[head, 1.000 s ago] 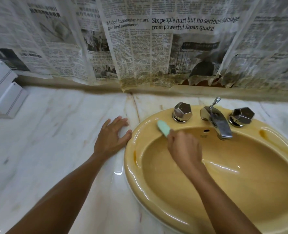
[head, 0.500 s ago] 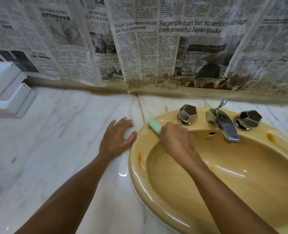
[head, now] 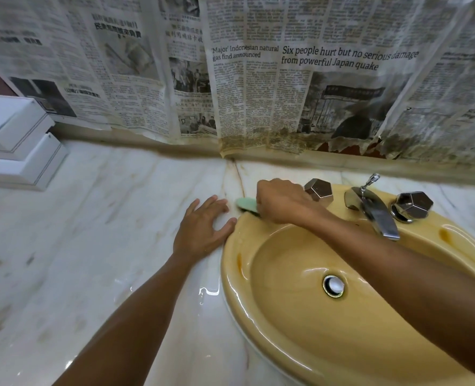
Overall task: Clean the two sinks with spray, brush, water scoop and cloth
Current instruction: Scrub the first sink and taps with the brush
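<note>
One newspaper (head: 286, 79) headline: "Six people hurt".

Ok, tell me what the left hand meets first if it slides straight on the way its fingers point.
Probably the green brush, just past the left hand fingertips, held by the right hand at the sink rim. Depth is unclear; it could pass beside the brush along the marble counter.
</note>
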